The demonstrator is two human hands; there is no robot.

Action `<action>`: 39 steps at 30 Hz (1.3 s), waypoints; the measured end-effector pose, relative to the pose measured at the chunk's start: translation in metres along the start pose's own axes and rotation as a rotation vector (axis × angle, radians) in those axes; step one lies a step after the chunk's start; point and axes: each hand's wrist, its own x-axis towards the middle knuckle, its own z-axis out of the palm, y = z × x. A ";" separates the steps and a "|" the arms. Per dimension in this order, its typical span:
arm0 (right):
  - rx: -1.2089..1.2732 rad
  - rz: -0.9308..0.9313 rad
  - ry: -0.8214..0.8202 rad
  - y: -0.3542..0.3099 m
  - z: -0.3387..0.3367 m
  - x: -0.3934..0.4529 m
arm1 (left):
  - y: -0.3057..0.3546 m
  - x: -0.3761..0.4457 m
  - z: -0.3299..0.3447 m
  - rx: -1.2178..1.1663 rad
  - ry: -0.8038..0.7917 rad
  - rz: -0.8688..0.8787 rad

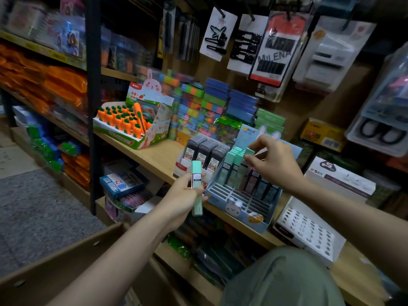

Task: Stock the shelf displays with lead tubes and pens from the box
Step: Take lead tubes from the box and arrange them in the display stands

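**Mint lead tubes going into blue display**

Left hand (pixel 181 195) grips a mint lead tube (pixel 196 186) w/ fingers curled round its middle; long axis near upright, cap end up, lower end tipped slightly right. It sits just in front of the blue bunny display (pixel 238 204) on the wooden shelf (pixel 154 155). Right hand (pixel 276 164) pinches another mint tube (pixel 249 152) by its top at the display's back row, approx. upright. Grey lead tubes (pixel 205 151) stand in a white tray beside it. Carrot display (pixel 130 122) further left. Cardboard box (pixel 55 268) at bottom left.

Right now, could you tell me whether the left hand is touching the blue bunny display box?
Apart. In the head view the left hand grips a mint lead tube, with a gap visible before the blue bunny display box.
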 end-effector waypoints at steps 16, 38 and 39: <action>-0.067 -0.055 -0.006 0.001 0.021 0.003 | -0.007 0.008 -0.006 0.087 0.095 0.103; 0.296 0.018 -0.149 -0.028 0.030 -0.026 | -0.013 0.011 0.007 0.325 -0.009 0.345; 0.339 0.044 -0.162 -0.031 0.029 -0.028 | -0.012 0.011 0.008 0.329 -0.016 0.355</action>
